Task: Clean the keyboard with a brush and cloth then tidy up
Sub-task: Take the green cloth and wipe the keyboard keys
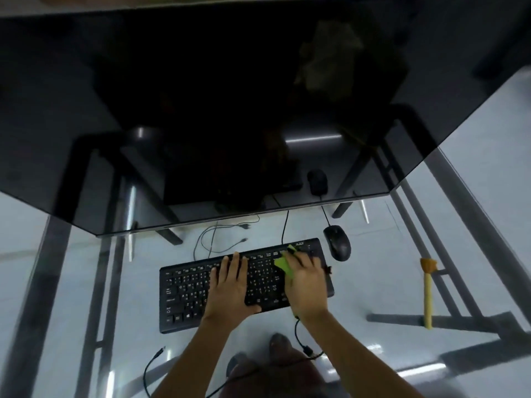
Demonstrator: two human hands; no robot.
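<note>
A black keyboard (189,294) lies on a glass desk in front of me. My left hand (230,285) rests flat on the middle of the keys, fingers spread, holding nothing. My right hand (307,285) presses a green cloth (283,264) onto the keyboard's right part, near its top edge. A yellow-handled brush (427,294) with an orange head lies on the desk far to the right, away from both hands.
A black mouse (337,242) sits just beyond the keyboard's right corner. A large dark monitor (230,110) fills the space behind. Loose cables (212,237) lie behind the keyboard and near the front edge. Desk legs and my shoes show through the glass.
</note>
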